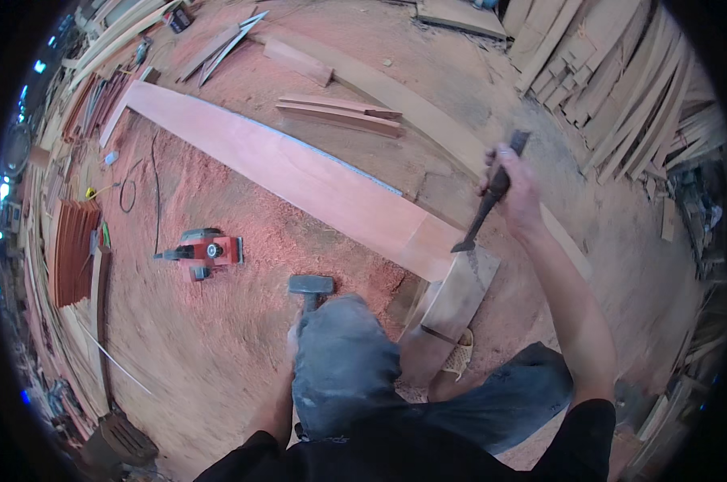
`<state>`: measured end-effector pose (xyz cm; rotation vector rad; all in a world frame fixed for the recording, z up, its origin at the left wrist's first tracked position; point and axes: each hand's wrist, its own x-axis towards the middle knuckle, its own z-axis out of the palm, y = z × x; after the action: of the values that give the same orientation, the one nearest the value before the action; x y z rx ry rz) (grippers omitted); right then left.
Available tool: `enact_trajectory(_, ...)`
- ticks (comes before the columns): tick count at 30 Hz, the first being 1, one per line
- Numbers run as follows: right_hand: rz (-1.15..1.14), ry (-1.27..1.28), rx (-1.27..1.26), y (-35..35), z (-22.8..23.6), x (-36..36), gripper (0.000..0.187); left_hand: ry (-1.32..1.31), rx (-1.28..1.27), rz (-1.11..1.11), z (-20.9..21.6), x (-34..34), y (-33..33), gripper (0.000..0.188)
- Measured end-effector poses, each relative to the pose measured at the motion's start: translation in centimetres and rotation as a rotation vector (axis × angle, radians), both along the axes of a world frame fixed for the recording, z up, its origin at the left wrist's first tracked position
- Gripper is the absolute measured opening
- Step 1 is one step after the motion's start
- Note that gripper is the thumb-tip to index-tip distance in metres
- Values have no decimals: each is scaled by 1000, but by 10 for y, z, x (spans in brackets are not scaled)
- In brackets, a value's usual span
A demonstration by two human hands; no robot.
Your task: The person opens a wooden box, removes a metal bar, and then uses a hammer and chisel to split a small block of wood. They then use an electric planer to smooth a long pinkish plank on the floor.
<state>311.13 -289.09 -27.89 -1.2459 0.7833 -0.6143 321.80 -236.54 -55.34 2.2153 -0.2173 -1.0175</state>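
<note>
right hand: right hand [514, 186] raised over the plank end, fist wrapped tight round a chisel handle
chisel: chisel [485, 205] dark handle up, blade angled down-left, tip at or just above the cut end of the long plank; contact not clear
left hand: left hand [293, 341] mostly hidden behind the knee, low at left of the body; seems closed round the hammer's handle, fingers not visible
hammer: hammer [311, 286] dark blocky head pointing away from the person, just above the knee, over the sawdust, handle runs back toward the left hand
long plank: long plank [299, 173] reddish, planed face, runs from upper left down to the centre, near end resting on a short block
block: short grey block [460, 291] under the plank's near end, tilted, the person's foot against it
foot: foot [428, 357] in a light sandal [462, 353], pressed on the lower end of the block
knee: knee [343, 353] in blue-grey trousers, bent, centre bottom
power planer: red power planer [206, 249] on the sawdust left of the hammer, well apart from both hands, black cord [156, 173] trailing up-left
floor: floor [219, 321] covered in reddish sawdust
boards: loose boards [339, 111] beyond the plank; stacked offcuts [620, 88] upper right; dark slats [74, 249] far left
</note>
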Motion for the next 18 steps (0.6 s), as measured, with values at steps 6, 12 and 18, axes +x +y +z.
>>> enact_trajectory(6,296,200,-162,27,-23,82,35,3,-35,13,8,13,-15,63)
enact_trajectory(12,507,400,-264,68,-36,109,36,56,165,14,43,19,-33,59)
enact_trajectory(18,605,369,-231,65,-70,121,38,-131,280,-59,63,18,-46,64)
